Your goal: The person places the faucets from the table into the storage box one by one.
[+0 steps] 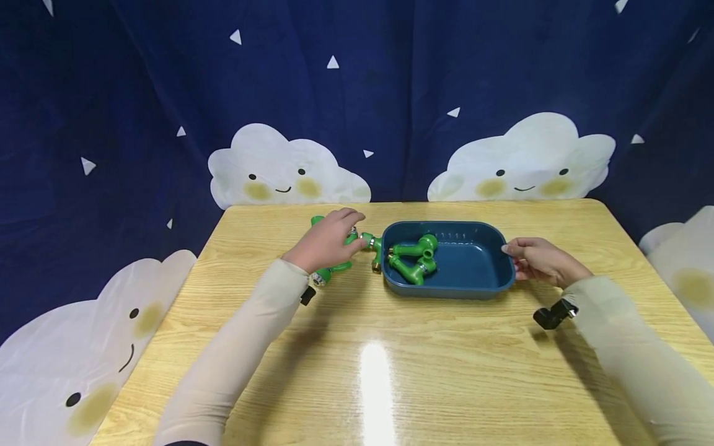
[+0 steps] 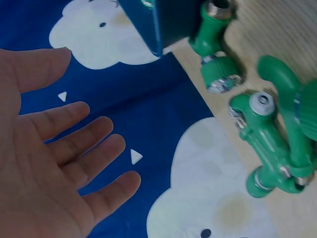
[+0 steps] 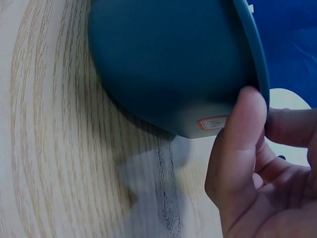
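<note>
My right hand (image 1: 543, 260) pinches the right-end rim of a dark blue plastic basin (image 1: 449, 292); the right wrist view shows thumb and fingers on either side of the basin's edge (image 3: 256, 54). Inside, at its left end, lie two green taps (image 1: 415, 272) with brass-coloured ends. Left of the basin, my left hand (image 1: 329, 238) hovers over more green taps (image 1: 322, 277), partly hiding them. In the left wrist view its fingers are spread and relaxed, holding nothing, with several taps (image 2: 267, 144) nearby. One tap (image 1: 377, 248) lies right against the basin's left side.
Everything stands on a light wooden table (image 1: 446, 359), toward its far edge. Behind it hangs a dark blue curtain (image 1: 390, 93) with white smiling clouds (image 1: 530, 155) and small triangles. A bright reflection crosses the table's front middle.
</note>
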The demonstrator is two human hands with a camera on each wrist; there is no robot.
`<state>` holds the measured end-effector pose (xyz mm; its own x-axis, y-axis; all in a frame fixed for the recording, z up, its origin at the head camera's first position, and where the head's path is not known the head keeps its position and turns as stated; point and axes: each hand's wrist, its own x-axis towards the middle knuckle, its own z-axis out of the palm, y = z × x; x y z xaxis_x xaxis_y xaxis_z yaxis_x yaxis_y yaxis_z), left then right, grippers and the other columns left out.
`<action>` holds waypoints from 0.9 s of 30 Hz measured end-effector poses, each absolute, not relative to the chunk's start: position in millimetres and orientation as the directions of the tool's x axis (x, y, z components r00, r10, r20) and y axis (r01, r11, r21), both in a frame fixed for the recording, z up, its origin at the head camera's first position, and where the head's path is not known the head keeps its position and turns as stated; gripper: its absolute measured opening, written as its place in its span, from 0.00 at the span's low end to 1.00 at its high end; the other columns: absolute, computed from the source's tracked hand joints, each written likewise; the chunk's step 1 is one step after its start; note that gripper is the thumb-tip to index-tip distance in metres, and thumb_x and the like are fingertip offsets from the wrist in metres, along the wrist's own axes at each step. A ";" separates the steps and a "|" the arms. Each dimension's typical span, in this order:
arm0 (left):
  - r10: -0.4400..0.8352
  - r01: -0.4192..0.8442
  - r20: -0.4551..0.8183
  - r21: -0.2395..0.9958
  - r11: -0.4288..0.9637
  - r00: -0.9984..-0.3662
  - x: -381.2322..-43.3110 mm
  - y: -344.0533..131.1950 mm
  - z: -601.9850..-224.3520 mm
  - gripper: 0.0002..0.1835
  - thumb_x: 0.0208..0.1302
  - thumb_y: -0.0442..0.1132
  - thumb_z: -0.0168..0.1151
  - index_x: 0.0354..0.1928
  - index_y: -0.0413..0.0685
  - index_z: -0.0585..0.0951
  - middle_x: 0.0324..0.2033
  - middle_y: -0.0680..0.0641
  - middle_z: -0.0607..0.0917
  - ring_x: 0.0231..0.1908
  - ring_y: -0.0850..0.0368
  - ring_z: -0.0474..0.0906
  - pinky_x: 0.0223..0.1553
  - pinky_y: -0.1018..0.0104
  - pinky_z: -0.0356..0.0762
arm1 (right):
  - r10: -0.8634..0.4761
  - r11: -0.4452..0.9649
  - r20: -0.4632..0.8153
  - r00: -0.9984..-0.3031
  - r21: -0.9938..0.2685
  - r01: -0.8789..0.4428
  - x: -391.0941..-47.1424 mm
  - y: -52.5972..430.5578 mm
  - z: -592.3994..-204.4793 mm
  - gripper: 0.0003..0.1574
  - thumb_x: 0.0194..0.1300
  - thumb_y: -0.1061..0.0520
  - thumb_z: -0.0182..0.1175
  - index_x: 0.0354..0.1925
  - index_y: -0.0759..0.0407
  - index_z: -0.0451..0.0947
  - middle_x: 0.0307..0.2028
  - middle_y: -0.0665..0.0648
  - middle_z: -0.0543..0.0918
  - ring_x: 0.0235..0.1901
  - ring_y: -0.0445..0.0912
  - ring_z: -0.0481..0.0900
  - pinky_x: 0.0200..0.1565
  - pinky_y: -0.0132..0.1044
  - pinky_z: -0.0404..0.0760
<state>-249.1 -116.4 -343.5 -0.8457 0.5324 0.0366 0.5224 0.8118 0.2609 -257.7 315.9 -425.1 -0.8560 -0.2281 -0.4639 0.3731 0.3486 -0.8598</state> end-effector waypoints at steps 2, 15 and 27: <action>0.522 0.513 0.036 0.254 0.820 -0.852 -248.9 -121.6 -346.4 0.31 0.72 0.52 0.56 0.71 0.43 0.68 0.70 0.42 0.70 0.70 0.44 0.67 0.71 0.51 0.65 | -0.224 0.354 -0.465 -0.857 -0.858 0.373 -258.0 315.9 -425.0 0.11 0.78 0.51 0.48 0.37 0.53 0.71 0.25 0.47 0.74 0.22 0.36 0.76 0.29 0.29 0.83; 0.507 0.509 0.059 0.184 0.841 -0.860 -246.4 -159.7 -368.2 0.29 0.70 0.49 0.59 0.67 0.39 0.72 0.64 0.39 0.76 0.64 0.42 0.73 0.65 0.48 0.73 | -0.224 0.356 -0.473 -0.852 -0.853 0.381 -258.0 315.2 -422.7 0.11 0.78 0.52 0.48 0.37 0.54 0.71 0.25 0.47 0.74 0.22 0.37 0.76 0.30 0.30 0.83; 0.483 0.482 0.045 0.188 0.856 -0.874 -245.7 -175.2 -390.7 0.31 0.67 0.47 0.62 0.67 0.38 0.72 0.67 0.36 0.73 0.68 0.38 0.70 0.68 0.45 0.69 | -0.233 0.350 -0.468 -0.852 -0.858 0.375 -256.0 315.5 -422.7 0.10 0.78 0.52 0.48 0.38 0.54 0.71 0.25 0.47 0.74 0.23 0.36 0.76 0.29 0.29 0.83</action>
